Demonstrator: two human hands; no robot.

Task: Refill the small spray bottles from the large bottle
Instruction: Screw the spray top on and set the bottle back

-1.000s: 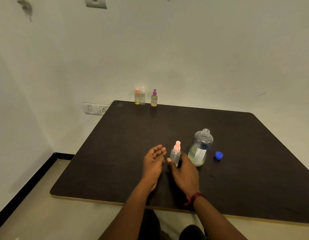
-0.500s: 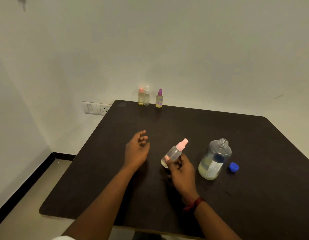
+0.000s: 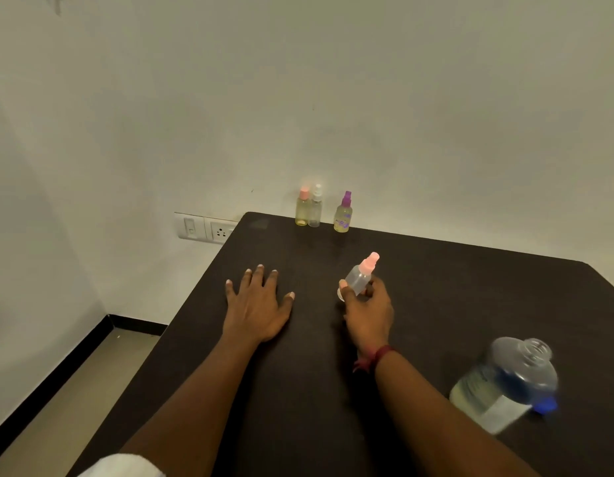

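My right hand point(image 3: 367, 313) grips a small clear spray bottle with a pink top point(image 3: 360, 275), tilted to the right and held above the dark table point(image 3: 453, 287). My left hand point(image 3: 257, 301) lies flat on the table with fingers spread, to the left of that bottle. The large clear bottle point(image 3: 505, 382) stands uncapped at the near right, blurred, with pale liquid low in it. Its blue cap point(image 3: 546, 406) shows just behind its base. Three small spray bottles stand at the table's far edge: a pink-topped one point(image 3: 302, 211), a clear one point(image 3: 315, 210) and a purple-topped one point(image 3: 343, 215).
The table stands against a white wall. A switch and socket plate point(image 3: 204, 228) is on the wall left of the table's far corner. Bare floor with a black skirting lies to the left of the table.
My right hand has carried the pink-topped bottle farther from me. My left hand has turned palm down and spread flat on the table. The view has shifted left, putting the large bottle at the right.
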